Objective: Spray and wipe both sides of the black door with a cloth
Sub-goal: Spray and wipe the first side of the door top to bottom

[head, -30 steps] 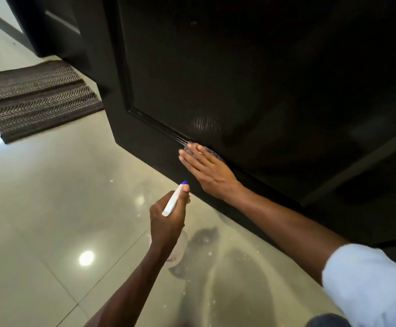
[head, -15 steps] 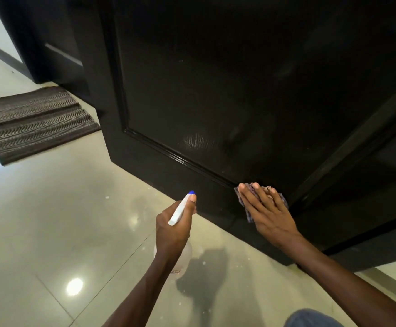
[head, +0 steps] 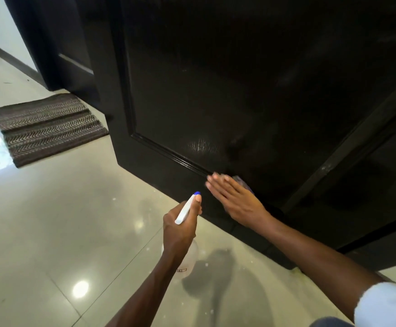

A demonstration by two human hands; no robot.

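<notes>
While pressed flat with straight fingers against the bottom rail of the tall glossy black panelled door [head: 239, 90], right hand [head: 237, 201] covers most of a small purple-grey cloth [head: 244, 184] — only a corner shows past the fingers, just below the raised moulding at the foot of the panel. Blurred at the fingertips. Left hand [head: 180, 230] curled round the neck of a clear plastic spray bottle with white trigger head and blue nozzle tip [head: 187, 208], thumb laid along the top, nozzle aimed toward the door's lower rail, near the right hand but apart from it. Bottle's rounded clear body visible under the wrist, with a small printed label; contents impossible to judge. Door stands open over pale glossy floor tiles [head: 50, 220], bottom edge just clear of them. Brown ribbed doormat with zigzag weave [head: 48, 128] lying on the tiles to the left, beyond the door's edge. Pale blue sleeve [head: 388, 303] at lower right — on the right arm.
</notes>
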